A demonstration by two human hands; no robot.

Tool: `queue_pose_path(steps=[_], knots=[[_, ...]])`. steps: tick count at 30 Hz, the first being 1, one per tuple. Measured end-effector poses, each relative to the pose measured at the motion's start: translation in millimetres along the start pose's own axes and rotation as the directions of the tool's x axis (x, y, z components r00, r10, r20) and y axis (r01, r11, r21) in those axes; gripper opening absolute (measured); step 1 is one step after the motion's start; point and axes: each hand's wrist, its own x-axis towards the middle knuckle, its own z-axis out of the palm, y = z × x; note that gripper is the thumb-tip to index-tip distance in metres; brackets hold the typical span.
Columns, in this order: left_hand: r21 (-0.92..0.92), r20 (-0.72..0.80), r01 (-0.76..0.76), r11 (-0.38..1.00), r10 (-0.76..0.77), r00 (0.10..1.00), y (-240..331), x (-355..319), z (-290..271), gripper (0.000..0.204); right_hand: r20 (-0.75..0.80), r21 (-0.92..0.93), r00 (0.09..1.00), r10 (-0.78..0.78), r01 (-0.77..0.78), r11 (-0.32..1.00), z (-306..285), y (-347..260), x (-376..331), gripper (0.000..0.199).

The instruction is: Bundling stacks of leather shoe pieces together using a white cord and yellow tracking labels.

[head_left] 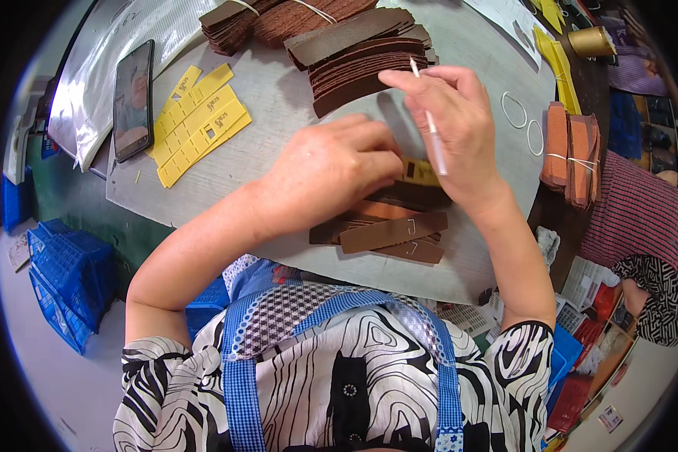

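My left hand (331, 169) presses down on a small pile of brown leather strips (392, 230) lying on the grey board (279, 98); its fingers also touch a yellow template piece (420, 172) on top of the pile. My right hand (448, 113) hovers just above and to the right, pinching a thin white pen (432, 132) that points down toward the yellow piece. Behind my hands rises a fanned stack of dark brown strips (358, 60).
Yellow card templates (196, 120) and a phone (133, 98) lie at the left of the board. Bundled brown stacks (260, 19) sit at the back, orange-brown bundles (572, 151) and rubber bands (514, 109) at the right. Blue crates (64, 279) stand on the floor. Another person's striped sleeve (636, 218) is at right.
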Motion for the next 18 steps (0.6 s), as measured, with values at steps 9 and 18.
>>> queue_pose_path(steps=[9,18], knots=[[-0.112,0.02,0.041,0.993,-0.039,0.999,7.3,-15.7,-25.8,0.022,0.048,-0.118,0.999,-0.014,0.02,0.993,-0.5,-2.2,-16.5,0.034],[0.159,-0.066,0.146,0.976,-0.137,0.988,0.8,-18.7,-21.4,0.025,0.159,-0.261,0.986,0.046,-0.003,0.965,-3.5,-11.1,-33.3,0.037]])
